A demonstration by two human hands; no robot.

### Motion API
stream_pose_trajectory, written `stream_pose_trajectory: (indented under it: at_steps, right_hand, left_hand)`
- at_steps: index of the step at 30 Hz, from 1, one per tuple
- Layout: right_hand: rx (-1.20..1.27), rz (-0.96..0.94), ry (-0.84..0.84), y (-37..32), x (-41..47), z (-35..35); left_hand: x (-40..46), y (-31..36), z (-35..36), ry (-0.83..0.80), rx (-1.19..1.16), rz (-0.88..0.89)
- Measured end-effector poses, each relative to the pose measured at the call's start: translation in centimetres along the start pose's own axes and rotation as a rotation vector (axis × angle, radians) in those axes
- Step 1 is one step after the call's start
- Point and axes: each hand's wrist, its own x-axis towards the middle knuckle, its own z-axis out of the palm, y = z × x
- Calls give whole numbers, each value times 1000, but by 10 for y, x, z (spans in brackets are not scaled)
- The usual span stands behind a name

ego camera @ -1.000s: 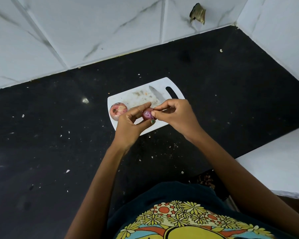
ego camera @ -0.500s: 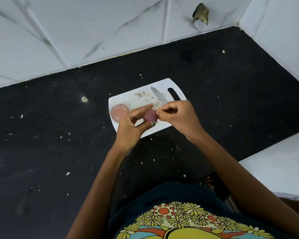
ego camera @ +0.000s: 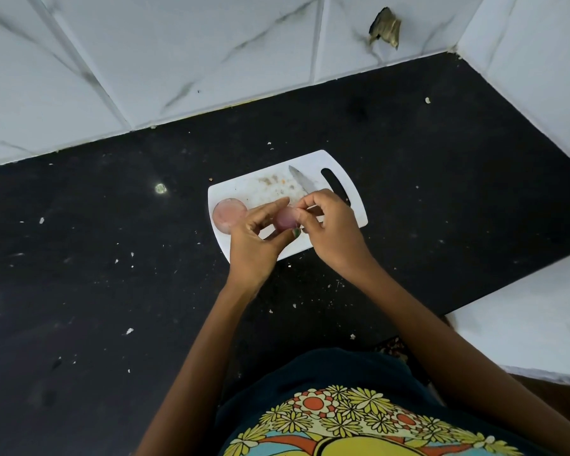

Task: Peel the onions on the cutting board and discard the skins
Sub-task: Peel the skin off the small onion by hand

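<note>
A small purple onion [ego camera: 285,219] is held just above the white cutting board [ego camera: 244,192], pinched between the thumb and fingers of my left hand [ego camera: 254,245]. My right hand [ego camera: 329,225] meets it from the right, fingertips pinching at the onion's skin. A second, larger pinkish onion [ego camera: 228,214] lies on the board's left end, beside my left hand. A knife blade [ego camera: 298,180] rests on the board behind my hands; its handle is hidden under my right hand.
The board sits on a black countertop [ego camera: 112,258] speckled with small white scraps. White marble-look tiled walls [ego camera: 178,60] rise behind and to the right. A white surface [ego camera: 524,324] juts in at the lower right.
Both hands have stayed together on the small onion over the board, with the fingers shifting slightly around it. The camera view has shifted a little.
</note>
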Motion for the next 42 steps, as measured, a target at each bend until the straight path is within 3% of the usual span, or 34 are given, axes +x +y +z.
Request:
stream_pose_trajectory:
  at_steps: [6,11,19,27,42]
  right_hand:
    - [187,258,-78,9,4,1]
    - [151,331,-42,23,3,1]
    - [-195,170,-80,41,1,-3]
    - [314,262,-138,11,8,-17]
    - [216,172,-100,-1,10,-10]
  left_hand:
    - [-1,0,-2,-51,-48,-45]
    - [-2,5,-1,-37,-240,-119]
    - [-1,2,-4,-30,-329,-174]
    - [0,-1,-4,-26,-298,-182]
    - [0,1,-11,-44,-218,-127]
